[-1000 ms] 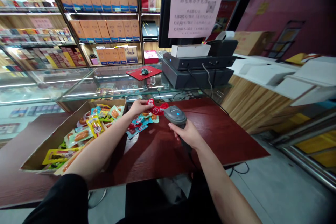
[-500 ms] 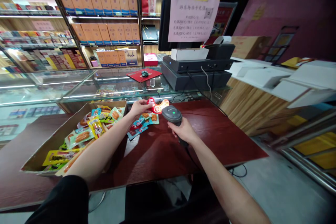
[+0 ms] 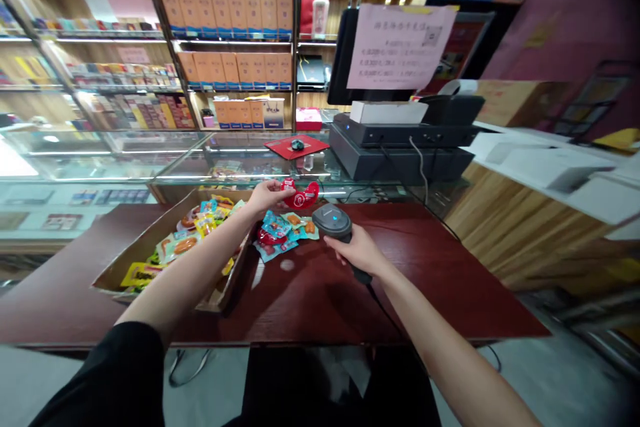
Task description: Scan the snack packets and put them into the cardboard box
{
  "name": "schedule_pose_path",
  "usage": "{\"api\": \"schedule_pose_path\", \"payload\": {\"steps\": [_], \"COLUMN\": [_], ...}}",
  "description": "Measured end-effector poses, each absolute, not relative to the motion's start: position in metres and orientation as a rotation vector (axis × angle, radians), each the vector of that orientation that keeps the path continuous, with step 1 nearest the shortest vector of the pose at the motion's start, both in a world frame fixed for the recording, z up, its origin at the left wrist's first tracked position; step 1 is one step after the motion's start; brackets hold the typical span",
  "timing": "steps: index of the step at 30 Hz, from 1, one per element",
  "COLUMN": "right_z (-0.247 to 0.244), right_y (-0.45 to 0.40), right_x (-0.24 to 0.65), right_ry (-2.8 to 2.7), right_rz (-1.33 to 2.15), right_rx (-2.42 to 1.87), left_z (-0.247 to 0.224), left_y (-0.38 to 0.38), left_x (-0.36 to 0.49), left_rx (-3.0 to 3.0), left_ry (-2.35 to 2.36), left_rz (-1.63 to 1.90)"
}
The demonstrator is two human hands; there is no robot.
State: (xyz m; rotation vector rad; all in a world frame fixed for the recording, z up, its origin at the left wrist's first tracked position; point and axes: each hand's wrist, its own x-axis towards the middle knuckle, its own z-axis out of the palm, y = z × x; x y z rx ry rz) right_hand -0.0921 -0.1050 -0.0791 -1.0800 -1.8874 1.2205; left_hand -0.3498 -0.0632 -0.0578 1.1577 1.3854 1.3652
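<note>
Between the fingers of my left hand (image 3: 267, 198) is a curved red snack packet (image 3: 303, 195), held up above the table. My right hand (image 3: 361, 250) is wrapped round the handle of a black barcode scanner (image 3: 333, 220), whose head shows a small blue light. Just below the red packet lies a loose pile of snack packets (image 3: 280, 233), mostly light blue with some red. Under my left forearm stands an open cardboard box (image 3: 135, 243) full of yellow, green and clear snack packets, partly hidden by the arm.
The dark red table (image 3: 425, 280) meets a glass display counter (image 3: 240, 153) at the back. On it stand a black cash drawer (image 3: 400, 157), a monitor with a pink notice (image 3: 400, 47), and a mouse (image 3: 297, 145). The scanner's cable (image 3: 383, 307) runs off the near edge.
The bright scanning light on the red packet is gone, and the scanner's light has turned from green to blue. The packet and scanner have moved slightly apart. The camera view has shifted left.
</note>
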Motion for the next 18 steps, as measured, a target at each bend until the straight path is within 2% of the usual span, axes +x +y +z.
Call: {"api": "schedule_pose_path", "payload": {"steps": [10,14,18], "right_z": [-0.075,-0.074,-0.075], "right_y": [-0.098,-0.099,-0.097], "right_x": [-0.142,-0.155,-0.149], "right_ry": [-2.082,-2.132,-2.137], "right_rz": [1.220,1.185,1.169], "right_rx": [-0.909,-0.833,-0.843], "left_z": [-0.009,-0.004,-0.015], "left_y": [-0.179,-0.197,-0.177], "left_x": [-0.479,-0.482,-0.458], "left_rx": [1.125,1.147,1.342], "left_ry": [1.751,1.878,1.868], "left_rz": [1.626,1.635,1.458]}}
